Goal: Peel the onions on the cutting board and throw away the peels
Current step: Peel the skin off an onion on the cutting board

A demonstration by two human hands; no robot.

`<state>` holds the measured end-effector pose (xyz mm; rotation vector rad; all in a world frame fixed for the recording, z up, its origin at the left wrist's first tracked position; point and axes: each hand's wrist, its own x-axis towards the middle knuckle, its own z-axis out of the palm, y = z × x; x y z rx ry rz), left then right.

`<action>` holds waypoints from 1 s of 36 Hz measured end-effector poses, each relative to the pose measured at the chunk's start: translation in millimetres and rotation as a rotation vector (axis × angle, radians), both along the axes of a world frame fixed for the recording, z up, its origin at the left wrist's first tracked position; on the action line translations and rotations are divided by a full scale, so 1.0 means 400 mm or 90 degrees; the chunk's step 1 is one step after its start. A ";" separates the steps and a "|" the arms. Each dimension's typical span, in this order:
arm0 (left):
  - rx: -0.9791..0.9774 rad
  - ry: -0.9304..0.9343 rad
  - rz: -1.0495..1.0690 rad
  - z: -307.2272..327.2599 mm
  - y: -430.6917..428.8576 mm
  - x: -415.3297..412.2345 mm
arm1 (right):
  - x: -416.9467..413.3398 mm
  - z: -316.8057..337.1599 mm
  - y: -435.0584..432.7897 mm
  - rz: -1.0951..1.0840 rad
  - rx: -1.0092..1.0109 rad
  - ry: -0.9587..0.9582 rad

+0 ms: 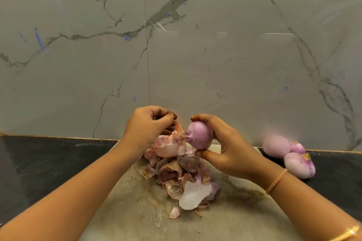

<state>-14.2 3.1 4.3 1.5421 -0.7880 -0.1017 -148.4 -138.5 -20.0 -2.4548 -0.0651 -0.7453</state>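
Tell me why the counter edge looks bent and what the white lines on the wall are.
Head view: the wide-angle lens bows the counter edge; head view: the white lines on the marble wall are light glare; head view: the peel pinched by the left hand beside the onion looks slightly smeared.

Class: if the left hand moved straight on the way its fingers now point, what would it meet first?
Probably the onion held in the right hand: the left hand, pinching a strip of peel, points rightward at it. Depth is unclear from one view.
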 end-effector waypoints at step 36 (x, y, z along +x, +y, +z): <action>0.086 -0.394 -0.023 -0.025 -0.002 -0.016 | -0.001 0.005 0.008 0.011 0.100 -0.006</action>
